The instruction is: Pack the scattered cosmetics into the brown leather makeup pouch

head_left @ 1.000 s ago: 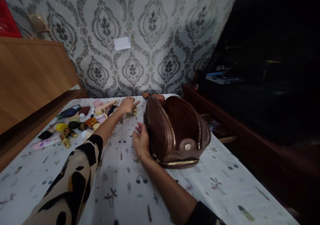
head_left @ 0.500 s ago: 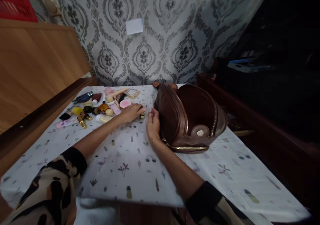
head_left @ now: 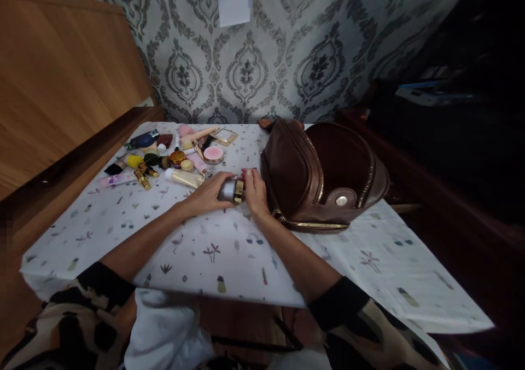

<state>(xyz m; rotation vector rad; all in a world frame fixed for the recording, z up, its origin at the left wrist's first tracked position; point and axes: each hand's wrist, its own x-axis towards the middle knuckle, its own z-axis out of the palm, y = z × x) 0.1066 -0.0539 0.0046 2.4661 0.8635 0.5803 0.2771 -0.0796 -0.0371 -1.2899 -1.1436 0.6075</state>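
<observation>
My left hand is closed around a small greyish bottle with a gold band, lying on its side just over the tablecloth. At the bottle's gold end, my right hand has its fingers curled together against the cap, which they partly hide. Right beside that hand stands a brown leather bag, its zip undone and its mouth gaping. Left of my hands lie a cream tube, a round pink compact and a gold lipstick.
Several more cosmetics, among them a yellow sponge and a dark blue bottle, crowd the table's far left. A wooden cabinet borders the left side. Patterned wallpaper rises behind the white printed tablecloth.
My left hand has closed on the small bottle and brought it slightly right. My right hand has left the bag's side and met the bottle's cap end. The view has tipped down.
</observation>
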